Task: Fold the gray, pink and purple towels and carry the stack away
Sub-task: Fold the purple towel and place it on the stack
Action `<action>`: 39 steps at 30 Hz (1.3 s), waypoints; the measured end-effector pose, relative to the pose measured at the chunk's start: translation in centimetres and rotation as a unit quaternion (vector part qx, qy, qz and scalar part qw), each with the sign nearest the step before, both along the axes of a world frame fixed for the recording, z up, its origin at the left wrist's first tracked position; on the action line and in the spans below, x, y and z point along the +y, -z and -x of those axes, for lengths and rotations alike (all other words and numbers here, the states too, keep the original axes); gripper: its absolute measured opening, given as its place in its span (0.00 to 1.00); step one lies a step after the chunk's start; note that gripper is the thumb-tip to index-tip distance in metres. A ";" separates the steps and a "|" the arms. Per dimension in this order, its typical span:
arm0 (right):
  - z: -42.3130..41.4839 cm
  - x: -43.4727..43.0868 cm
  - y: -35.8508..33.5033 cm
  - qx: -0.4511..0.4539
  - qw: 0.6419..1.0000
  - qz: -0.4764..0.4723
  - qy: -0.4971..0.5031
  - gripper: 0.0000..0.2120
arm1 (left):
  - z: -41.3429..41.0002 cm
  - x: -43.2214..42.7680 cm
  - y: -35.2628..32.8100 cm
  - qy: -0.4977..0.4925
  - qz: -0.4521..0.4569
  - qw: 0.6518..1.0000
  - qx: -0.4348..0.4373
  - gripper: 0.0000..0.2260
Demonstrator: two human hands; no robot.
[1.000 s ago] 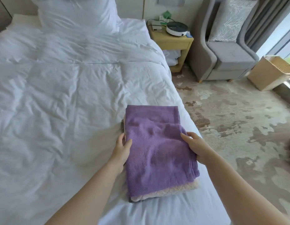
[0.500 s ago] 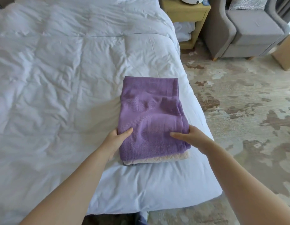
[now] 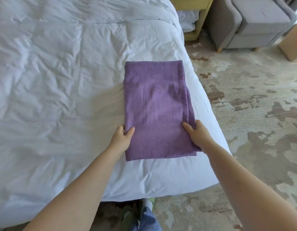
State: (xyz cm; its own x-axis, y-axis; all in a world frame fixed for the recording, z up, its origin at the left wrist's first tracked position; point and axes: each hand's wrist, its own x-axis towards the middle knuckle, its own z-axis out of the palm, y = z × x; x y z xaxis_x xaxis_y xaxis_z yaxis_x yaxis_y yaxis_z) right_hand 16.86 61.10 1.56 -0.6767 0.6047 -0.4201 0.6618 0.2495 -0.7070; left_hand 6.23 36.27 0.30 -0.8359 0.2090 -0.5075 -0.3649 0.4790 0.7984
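A folded purple towel lies on top of the stack near the right corner of the white bed. It covers the towels beneath, so the pink and gray ones are hidden. My left hand grips the stack's left edge, thumb on top and fingers tucked under. At the right edge my right hand holds the stack the same way, thumb lying on the purple cloth. The stack's near end reaches past both hands toward me.
A yellow nightstand with white linen on its shelf stands beyond the bed. A gray armchair and a cardboard box sit at the far right. Patterned carpet runs along the bed's right side. My leg shows below.
The camera has tilted down and come closer. Both hands have slid to the stack's sides and taken hold; the pink edge seen under the purple towel earlier is no longer visible.
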 end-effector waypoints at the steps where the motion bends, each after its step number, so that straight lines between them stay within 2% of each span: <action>1: -0.2 0.0 0.1 -0.005 1.000 -0.007 0.004 0.16 | -0.1 -0.1 0.1 0.006 0.006 1.000 0.006 0.12; 7: 1.0 1.4 -1.8 -0.007 0.997 0.061 0.038 0.23 | 2.3 0.1 -0.6 0.012 0.012 0.999 -0.044 0.22; 12: 4.9 3.5 -2.2 -0.008 0.989 0.145 0.032 0.20 | 6.6 2.2 -0.3 -0.022 -0.015 0.996 -0.082 0.23; 17: 11.3 5.8 -1.7 0.044 0.975 0.213 0.054 0.20 | 11.9 5.5 -0.2 -0.054 -0.077 0.992 -0.081 0.20; 22: 17.5 7.6 -1.6 0.063 0.975 0.203 0.063 0.18 | 17.1 9.0 -0.6 -0.115 -0.088 0.989 -0.015 0.16; 24: 19.4 8.1 -1.5 0.083 0.974 0.199 0.074 0.19 | 19.1 9.9 -0.8 -0.134 -0.091 0.987 -0.018 0.16; 26: 20.8 8.6 -1.6 0.101 0.977 0.169 0.075 0.18 | 21.0 10.4 -1.5 -0.144 -0.126 0.981 -0.030 0.16; 29: 22.3 9.6 -2.0 0.169 0.975 0.130 0.057 0.11 | 23.4 10.4 -2.6 -0.141 -0.182 0.973 0.015 0.17; 32: 23.6 10.4 -1.4 0.212 0.967 0.132 0.059 0.11 | 24.9 10.0 -2.4 -0.139 -0.202 0.968 0.046 0.15; 34: 24.3 10.5 -0.2 0.175 0.977 0.111 0.055 0.12 | 25.3 10.0 -1.2 -0.132 -0.153 0.978 0.049 0.11; 37: 24.6 10.1 1.9 0.105 0.991 0.059 0.052 0.15 | 24.9 10.4 0.9 -0.130 0.011 0.989 0.065 0.14; 39: 24.6 9.9 2.0 0.090 0.995 0.016 0.046 0.15 | 23.7 10.5 0.8 -0.119 0.140 0.971 0.155 0.18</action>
State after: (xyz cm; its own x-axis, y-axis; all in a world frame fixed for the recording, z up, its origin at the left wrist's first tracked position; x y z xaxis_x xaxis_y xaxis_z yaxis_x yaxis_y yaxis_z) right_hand -7.76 71.03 -0.45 -0.6849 0.6561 -0.3171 0.5427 0.1689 -0.8228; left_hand -17.49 46.78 -0.46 -0.9653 -0.1176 -0.2332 -0.2545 0.6246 0.7383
